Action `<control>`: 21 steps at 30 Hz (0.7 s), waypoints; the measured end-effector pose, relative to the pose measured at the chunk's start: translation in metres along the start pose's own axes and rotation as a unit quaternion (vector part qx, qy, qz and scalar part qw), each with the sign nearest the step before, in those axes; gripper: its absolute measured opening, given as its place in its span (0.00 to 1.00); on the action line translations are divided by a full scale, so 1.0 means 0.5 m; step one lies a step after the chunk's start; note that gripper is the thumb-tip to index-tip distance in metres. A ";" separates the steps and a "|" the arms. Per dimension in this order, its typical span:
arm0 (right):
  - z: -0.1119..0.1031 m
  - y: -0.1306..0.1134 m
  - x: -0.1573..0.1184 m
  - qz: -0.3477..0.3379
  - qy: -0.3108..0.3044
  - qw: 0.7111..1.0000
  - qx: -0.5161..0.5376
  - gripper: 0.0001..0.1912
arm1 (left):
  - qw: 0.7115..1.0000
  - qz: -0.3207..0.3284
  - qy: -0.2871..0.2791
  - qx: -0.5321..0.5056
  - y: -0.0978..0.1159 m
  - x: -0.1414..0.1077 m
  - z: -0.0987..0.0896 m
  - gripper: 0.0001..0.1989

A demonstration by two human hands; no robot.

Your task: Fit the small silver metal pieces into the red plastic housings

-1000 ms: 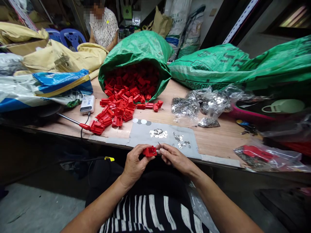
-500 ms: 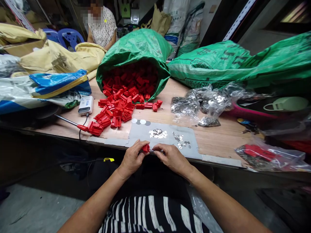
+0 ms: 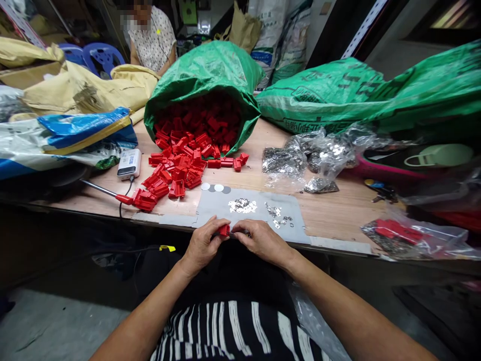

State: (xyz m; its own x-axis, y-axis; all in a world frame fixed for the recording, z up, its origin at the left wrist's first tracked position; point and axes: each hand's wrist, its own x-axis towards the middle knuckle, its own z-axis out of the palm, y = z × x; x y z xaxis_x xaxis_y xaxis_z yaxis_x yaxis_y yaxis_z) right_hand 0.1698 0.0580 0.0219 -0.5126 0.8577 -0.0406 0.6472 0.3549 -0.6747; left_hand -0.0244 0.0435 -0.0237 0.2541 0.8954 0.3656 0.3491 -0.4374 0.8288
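Note:
My left hand (image 3: pixel 203 244) is closed on a small red plastic housing (image 3: pixel 224 230) at the table's front edge. Close against its right side, my right hand (image 3: pixel 265 243) pinches a thin dark metallic piece, mostly covered by the fingers, that points into the housing. Just beyond both hands lies a grey mat (image 3: pixel 212 208) with a pile of small shiny metal plates (image 3: pixel 242 205) and some scattered metal bits (image 3: pixel 277 211). Similar red housings (image 3: pixel 180 173) spill from an open green sack (image 3: pixel 205 65) behind to the left.
A white power bank (image 3: pixel 129 164) with a cable stands left, near a red-handled metal rod (image 3: pixel 107 190). Clear bags of metal parts (image 3: pixel 285 160) lie right of the mat. Another green sack (image 3: pixel 323 100) rests behind them. A person (image 3: pixel 152 42) sits across the table.
The view has shifted slightly. My right hand has closed in on the red housing, and less of the metallic piece shows between my hands. The left hand keeps its grip.

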 end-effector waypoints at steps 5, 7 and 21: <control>-0.006 -0.006 0.006 0.012 -0.011 1.000 -0.001 0.11 | 1.000 0.004 0.000 0.004 -0.003 -0.003 0.002 0.17; -0.003 -0.011 0.008 0.020 -0.012 1.000 -0.010 0.10 | 1.000 0.002 0.008 0.009 -0.005 -0.005 0.005 0.17; -0.014 -0.007 -0.022 -0.034 0.089 0.986 0.138 0.08 | 0.930 -0.189 0.101 -0.298 0.070 0.007 0.007 0.14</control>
State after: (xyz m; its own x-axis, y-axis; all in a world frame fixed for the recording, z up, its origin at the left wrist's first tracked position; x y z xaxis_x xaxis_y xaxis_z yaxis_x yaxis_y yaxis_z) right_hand 0.1773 0.0499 0.0299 -0.4266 0.8956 0.1257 0.4244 0.3210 -0.8467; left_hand -0.0081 0.0310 0.0053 0.0184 0.9996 0.0223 -0.1975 -0.0182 0.9801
